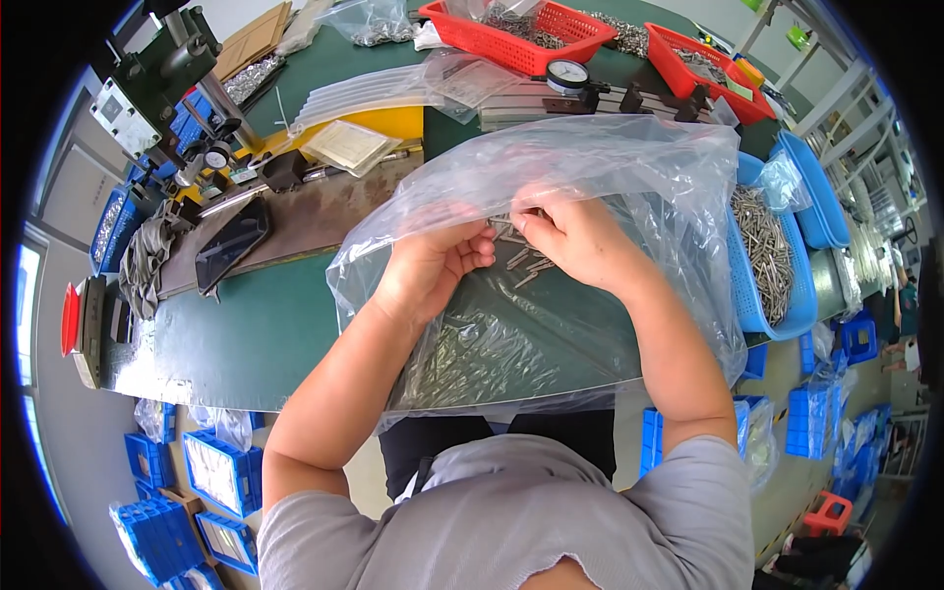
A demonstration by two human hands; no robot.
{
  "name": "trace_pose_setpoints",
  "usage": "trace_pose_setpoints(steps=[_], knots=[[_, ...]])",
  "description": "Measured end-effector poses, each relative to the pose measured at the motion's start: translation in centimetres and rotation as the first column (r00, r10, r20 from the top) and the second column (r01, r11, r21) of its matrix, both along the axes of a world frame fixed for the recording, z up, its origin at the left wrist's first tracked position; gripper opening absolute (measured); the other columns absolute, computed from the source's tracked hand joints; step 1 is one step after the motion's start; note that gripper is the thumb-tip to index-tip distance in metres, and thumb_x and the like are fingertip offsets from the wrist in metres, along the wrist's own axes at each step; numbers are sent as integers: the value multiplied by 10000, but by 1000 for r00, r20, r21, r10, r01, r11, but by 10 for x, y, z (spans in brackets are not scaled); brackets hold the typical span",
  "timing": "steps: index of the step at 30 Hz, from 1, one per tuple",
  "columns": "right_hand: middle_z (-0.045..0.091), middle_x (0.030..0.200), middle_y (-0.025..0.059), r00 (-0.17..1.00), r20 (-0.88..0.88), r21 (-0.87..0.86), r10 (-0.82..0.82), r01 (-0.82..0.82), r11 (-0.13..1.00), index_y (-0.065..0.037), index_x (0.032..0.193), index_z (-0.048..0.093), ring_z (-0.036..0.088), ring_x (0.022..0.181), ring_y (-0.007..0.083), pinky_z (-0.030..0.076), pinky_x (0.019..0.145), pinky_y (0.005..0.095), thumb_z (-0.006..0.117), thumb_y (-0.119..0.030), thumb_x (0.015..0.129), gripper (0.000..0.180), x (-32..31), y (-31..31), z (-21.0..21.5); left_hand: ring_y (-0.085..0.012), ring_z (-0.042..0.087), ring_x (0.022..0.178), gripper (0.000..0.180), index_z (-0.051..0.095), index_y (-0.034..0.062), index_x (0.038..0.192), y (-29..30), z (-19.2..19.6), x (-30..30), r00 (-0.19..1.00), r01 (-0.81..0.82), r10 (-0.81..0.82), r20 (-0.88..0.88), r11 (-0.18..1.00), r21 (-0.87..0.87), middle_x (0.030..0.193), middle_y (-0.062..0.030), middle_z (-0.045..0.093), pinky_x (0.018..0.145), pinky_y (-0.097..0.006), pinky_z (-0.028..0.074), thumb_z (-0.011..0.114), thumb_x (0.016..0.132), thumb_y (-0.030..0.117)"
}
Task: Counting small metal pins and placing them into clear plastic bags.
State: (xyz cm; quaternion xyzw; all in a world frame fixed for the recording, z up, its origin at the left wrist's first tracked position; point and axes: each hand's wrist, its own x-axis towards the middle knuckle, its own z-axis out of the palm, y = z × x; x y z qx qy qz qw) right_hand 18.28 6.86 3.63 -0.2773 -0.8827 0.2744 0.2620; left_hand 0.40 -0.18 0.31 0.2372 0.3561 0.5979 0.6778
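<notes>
A large clear plastic bag (pixel 629 162) lies spread over the green tabletop, and both of my hands reach in under its upper film. My left hand (pixel 433 264) has its fingers curled, with the tips beside several slim metal pins (pixel 531 264). To its right, my right hand (pixel 580 236) pinches thumb and fingers together just above the same pins. What either hand holds between the fingertips is too small to make out. The loose pins lie scattered on the bag's lower layer between the hands.
At the right stands a blue basket (pixel 801 285) full of metal pins. Red baskets (pixel 580 44) of parts stand at the back, near a dial gauge (pixel 567 76). A black phone (pixel 233 244) lies at left by a measuring stand (pixel 182 69). The table's front edge (pixel 226 401) is close to me.
</notes>
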Motion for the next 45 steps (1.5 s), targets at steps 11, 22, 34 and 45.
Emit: trace_pose_setpoints(steps=[11,22,34,45], knots=[[555,750,40,983,-178,-308,52,-106,946,2,867,570,512,707,106,427,653,252,584,-70,832,82,-4,-1,-7,-174,608,700,133,572,-18,928,-2,5,2,999,40,-39,-31,999,19,815,-101,618,644,-298,516,582,814,50],[566,823,-9,958,-284,-555,-41,-129,822,-10,872,584,516,776,62,433,716,225,590,-104,852,96,-12,-8,-11,-175,613,704,144,574,-30,948,-2,0,2,995,46,-50,86,998,48,819,-102,619,653,-308,528,563,828,47],[454,714,-13,656,-497,-864,-568,-436,252,-31,1008,511,358,540,47,258,452,187,545,-83,800,216,-13,1,-1,-158,585,660,97,555,38,906,1,-4,-3,990,-130,123,75,988,83,764,-71,599,649,-296,509,535,861,122],[620,793,96,957,237,170,-167,128,977,-81,796,601,596,750,307,462,647,403,656,-150,680,145,-14,-6,-17,-150,579,712,132,558,26,929,1,-9,-7,993,-103,98,61,991,90,804,-78,597,675,-305,514,518,860,131]])
